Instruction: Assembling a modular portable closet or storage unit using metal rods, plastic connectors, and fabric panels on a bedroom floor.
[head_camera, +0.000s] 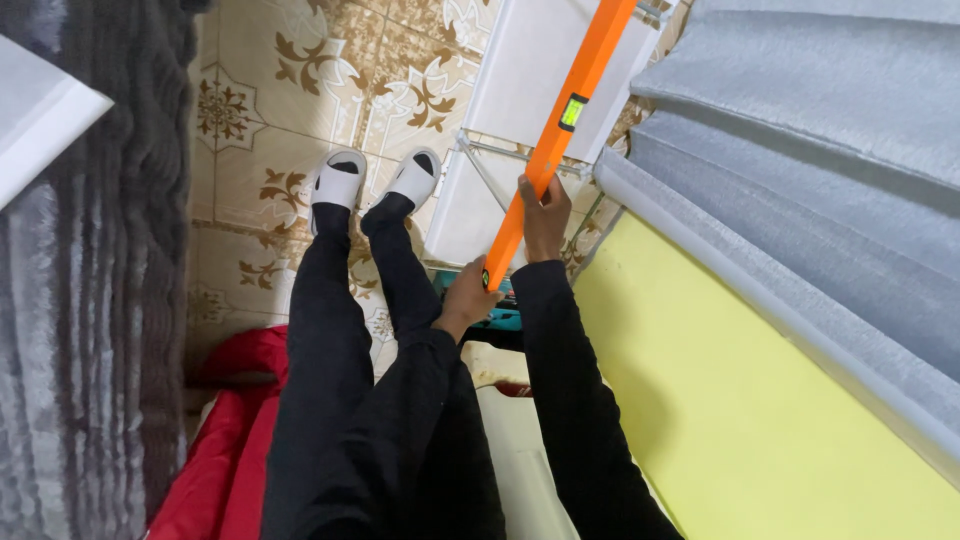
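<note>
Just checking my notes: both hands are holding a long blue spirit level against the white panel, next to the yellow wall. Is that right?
Not quite. The head view shows the spirit level is orange, not blue. The rest holds: the left hand and right hand both grip it against the white panel, beside the yellow wall.

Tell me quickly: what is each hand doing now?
Left hand: closed on the lower end of the level.
Right hand: closed on the level, higher up.
</note>
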